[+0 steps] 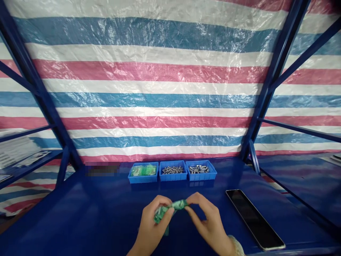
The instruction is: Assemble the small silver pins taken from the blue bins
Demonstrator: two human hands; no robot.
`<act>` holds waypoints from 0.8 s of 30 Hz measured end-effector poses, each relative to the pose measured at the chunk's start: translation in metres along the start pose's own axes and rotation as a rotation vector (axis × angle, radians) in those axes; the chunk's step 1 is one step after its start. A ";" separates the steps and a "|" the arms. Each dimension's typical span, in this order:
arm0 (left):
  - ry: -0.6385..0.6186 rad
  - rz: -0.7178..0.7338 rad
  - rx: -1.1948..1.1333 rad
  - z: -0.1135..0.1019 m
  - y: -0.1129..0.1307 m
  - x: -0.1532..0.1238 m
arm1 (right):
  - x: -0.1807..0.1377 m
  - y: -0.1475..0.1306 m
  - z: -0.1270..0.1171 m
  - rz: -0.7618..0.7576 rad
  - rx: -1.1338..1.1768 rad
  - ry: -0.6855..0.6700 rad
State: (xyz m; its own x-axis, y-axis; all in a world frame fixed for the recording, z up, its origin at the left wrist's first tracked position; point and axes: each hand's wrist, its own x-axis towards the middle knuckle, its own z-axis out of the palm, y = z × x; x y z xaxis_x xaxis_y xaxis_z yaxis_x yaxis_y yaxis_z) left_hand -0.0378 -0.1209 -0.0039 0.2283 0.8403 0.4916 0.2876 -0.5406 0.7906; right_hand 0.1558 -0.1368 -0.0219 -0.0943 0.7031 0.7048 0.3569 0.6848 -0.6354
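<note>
Left hand (155, 225) and right hand (207, 222) clamped together on 1 twisted green plastic packet (170, 208), in front of middle tray (173, 177), 1 of 3 blue trays on blue bench (80, 220). Middle tray holds dark metal pins (173, 170); tray to its L (143, 179), green packets (143, 170); tray to its R (201, 176), metal pcs (198, 169). 1 phone (254, 218) front R of it.

three trays (172, 176) behind hands (154, 227) (207, 222); packet (166, 209) between them; phone (255, 219) right

Facing me hangs a glossy tarpaulin (170, 85) striped blue, white and pink, behind the uprights of a blue steel rack (38, 89), whose blue shelf (80, 213) spreads out below.
</note>
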 end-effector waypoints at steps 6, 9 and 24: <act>0.125 -0.376 -0.211 -0.013 -0.030 0.008 | -0.006 0.014 0.017 0.281 0.182 -0.056; 0.272 -0.354 -0.140 -0.047 -0.060 0.031 | -0.009 0.016 0.022 0.322 0.189 -0.083; 0.293 -0.316 0.513 -0.118 -0.171 0.114 | -0.010 0.017 0.019 0.283 0.126 -0.177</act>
State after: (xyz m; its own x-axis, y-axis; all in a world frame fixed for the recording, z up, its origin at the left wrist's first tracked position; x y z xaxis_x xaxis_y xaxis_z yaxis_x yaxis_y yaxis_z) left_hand -0.1712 0.0724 -0.0399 -0.1803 0.8981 0.4011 0.7217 -0.1564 0.6744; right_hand 0.1450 -0.1283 -0.0454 -0.1716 0.8833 0.4363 0.2759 0.4682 -0.8394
